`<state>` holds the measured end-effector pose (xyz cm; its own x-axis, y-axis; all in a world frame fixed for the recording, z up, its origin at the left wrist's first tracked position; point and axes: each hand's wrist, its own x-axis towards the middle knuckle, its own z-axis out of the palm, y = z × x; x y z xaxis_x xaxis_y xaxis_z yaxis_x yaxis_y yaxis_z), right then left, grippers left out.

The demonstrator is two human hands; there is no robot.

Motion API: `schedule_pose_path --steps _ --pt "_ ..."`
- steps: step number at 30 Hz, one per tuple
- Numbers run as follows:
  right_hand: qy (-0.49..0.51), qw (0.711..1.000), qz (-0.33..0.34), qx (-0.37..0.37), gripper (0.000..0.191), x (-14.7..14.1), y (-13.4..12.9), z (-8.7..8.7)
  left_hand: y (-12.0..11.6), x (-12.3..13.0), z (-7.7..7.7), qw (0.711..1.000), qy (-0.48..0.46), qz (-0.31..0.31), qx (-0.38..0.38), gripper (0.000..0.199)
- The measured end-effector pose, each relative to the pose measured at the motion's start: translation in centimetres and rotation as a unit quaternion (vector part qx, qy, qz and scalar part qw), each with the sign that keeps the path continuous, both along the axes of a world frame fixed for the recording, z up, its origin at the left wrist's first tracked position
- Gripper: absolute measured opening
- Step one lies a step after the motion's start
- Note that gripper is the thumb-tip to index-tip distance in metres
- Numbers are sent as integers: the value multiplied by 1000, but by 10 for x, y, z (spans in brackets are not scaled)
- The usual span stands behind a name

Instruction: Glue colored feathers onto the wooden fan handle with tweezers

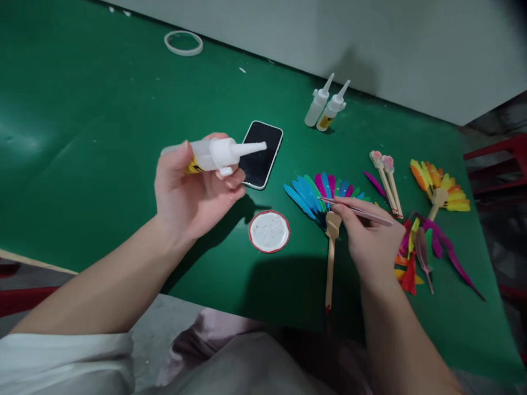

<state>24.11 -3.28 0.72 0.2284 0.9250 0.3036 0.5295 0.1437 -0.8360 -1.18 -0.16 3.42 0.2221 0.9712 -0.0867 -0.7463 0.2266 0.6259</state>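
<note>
Wrapped in my left hand (185, 192) is a white glue bottle (212, 153), tipped on its side with its long nozzle pointing right, over the phone. My right hand (373, 241) pinches a pair of pinkish tweezers (362, 211). Their tips reach over the feathers of a multicoloured feather fan (302, 197), in blue, green and magenta. The fan lies on the table with its wooden handle (330, 269) toward me. Whether the tweezer tips hold anything is too small to tell. A small white dish (269, 232) with a red rim sits between my hands.
A phone (261, 153) lies behind the dish. Two more glue bottles (325, 104) stand at the back, and a tape roll (183, 43) lies far left. To the right are two wooden sticks (387, 181), a yellow-orange feather fan (440, 186) and loose feathers (444, 247).
</note>
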Motion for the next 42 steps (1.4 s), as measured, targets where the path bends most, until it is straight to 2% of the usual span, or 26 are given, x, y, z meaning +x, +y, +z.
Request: schedule_pose_path --steps 3,5,10,14,19,24,30,35,42 --pt "-24 999 34 -25 8 -6 4 -7 -2 3 -5 998 37 0 56 32" --pt "-34 998 54 -30 8 -9 6 -11 -3 4 -7 997 43 -6 68 38" --pt "-42 996 64 -35 8 -10 8 -14 -3 5 -4 999 39 -3 23 59" --pt "-41 996 64 -37 8 -11 8 -13 -4 3 -3 998 37 -39 -12 75" --pt "-50 996 71 -31 8 -10 8 -17 -4 -1 -6 997 21 -79 14 61" --pt "-64 994 81 -34 12 -9 7 -23 -4 0 -7 995 18 -95 32 57" --pt "-125 988 91 3 12 -11 6 -18 -5 3 -8 993 53 -94 50 41" --pt "-173 980 95 21 10 -11 6 -14 -6 4 -9 994 62 -87 33 44" --pt "-173 980 96 13 11 -10 5 -11 -6 3 -10 993 63 -94 38 41"
